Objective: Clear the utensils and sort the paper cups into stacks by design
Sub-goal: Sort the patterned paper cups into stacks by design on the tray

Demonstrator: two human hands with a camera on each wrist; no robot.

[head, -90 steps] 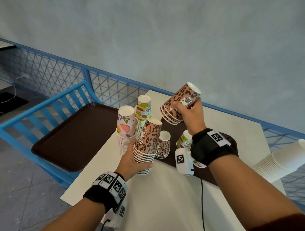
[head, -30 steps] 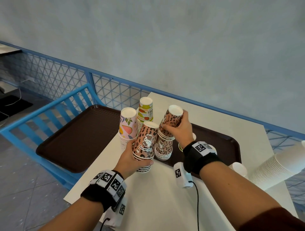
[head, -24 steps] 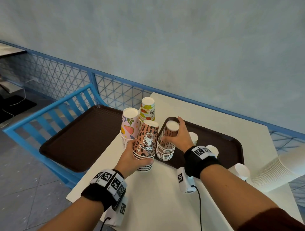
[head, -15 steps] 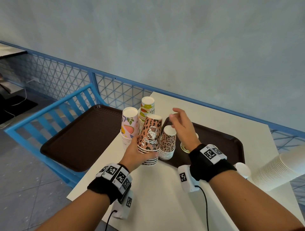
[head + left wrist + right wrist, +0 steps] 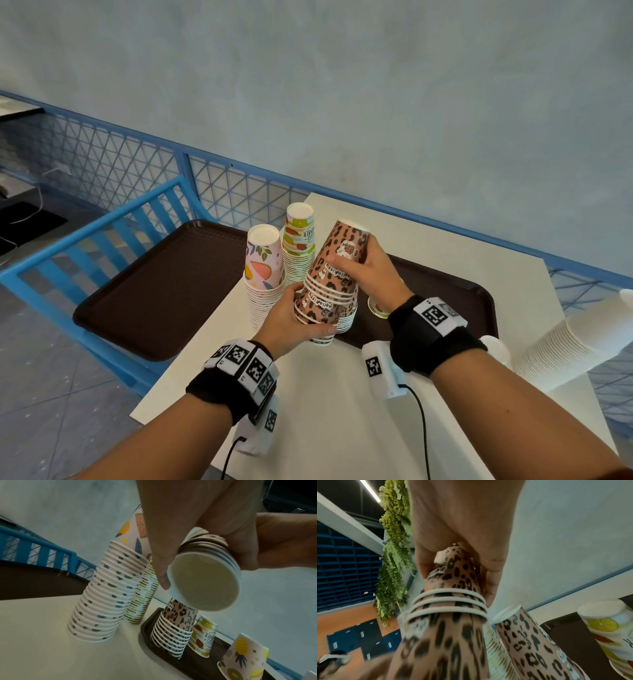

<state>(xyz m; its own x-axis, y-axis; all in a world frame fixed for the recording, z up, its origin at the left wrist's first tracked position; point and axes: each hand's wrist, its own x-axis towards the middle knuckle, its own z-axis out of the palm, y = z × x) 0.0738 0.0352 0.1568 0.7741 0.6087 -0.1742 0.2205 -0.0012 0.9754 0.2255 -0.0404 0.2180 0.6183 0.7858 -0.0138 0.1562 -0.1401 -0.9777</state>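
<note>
A stack of leopard-print cups [image 5: 329, 284] is lifted off the white table [image 5: 329, 411] and tilted, rims down. My left hand [image 5: 294, 322] grips its lower rims, and the left wrist view looks into its open mouth [image 5: 204, 582]. My right hand [image 5: 363, 270] grips the top cup of the same stack [image 5: 453, 574]. A second leopard stack [image 5: 173, 628] stands on the brown tray [image 5: 445, 287], mostly hidden behind the held one in the head view. A pink fruit-print stack [image 5: 263, 284] and a "Hello Summer" stack [image 5: 299, 246] stand on the table to the left.
A single "Hello Summer" cup [image 5: 204, 635] and a pineapple-print cup [image 5: 243, 655] stand upside down on the tray. A second brown tray [image 5: 154, 291] rests on a blue chair at the left. A long stack of white cups [image 5: 565, 349] lies at the right, with one white cup [image 5: 493, 346] beside it.
My right hand, open above the tray stack before, now grips the top of the leopard stack held by my left hand. That stack has risen off the table and tilted.
</note>
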